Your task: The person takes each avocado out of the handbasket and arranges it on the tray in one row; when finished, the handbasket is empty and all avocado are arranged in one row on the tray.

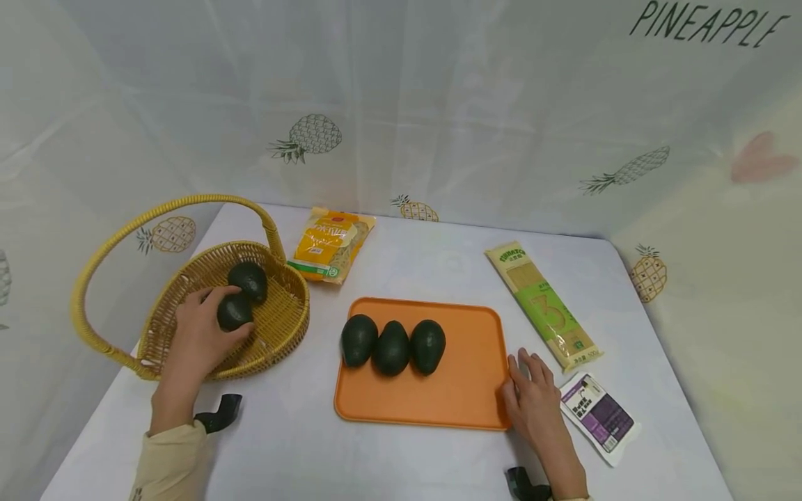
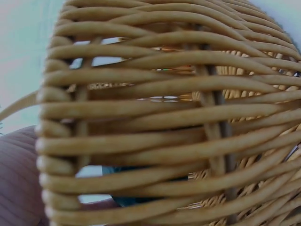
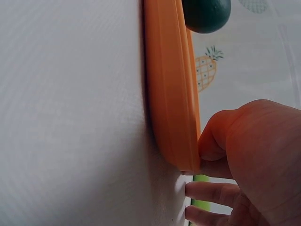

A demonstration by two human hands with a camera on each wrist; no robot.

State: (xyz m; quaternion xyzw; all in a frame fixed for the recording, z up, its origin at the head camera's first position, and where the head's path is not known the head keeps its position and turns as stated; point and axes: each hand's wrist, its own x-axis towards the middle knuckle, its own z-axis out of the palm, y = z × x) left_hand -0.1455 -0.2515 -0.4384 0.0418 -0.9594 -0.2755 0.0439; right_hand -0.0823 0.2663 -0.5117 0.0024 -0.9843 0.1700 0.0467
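Observation:
My left hand (image 1: 202, 337) reaches into the yellow wicker basket (image 1: 299, 316) and grips a dark green avocado (image 1: 234, 312). Another avocado (image 1: 248, 280) lies in the basket, touching the held one. In the left wrist view the basket's woven wall (image 2: 141, 108) hides most of the hand. On the orange tray (image 1: 466, 376) three avocados (image 1: 391, 350) stand side by side toward the left. My right hand (image 1: 536, 402) holds the tray's right edge near its front corner; in the right wrist view the thumb (image 3: 214, 136) lies on the rim.
An orange and yellow food packet (image 1: 332, 245) lies right of the basket. Beyond the right hand are a noodle pack (image 1: 545, 306) with a green label and a white and purple packet (image 1: 600, 417). The basket's tall handle (image 1: 188, 200) arches over its opening.

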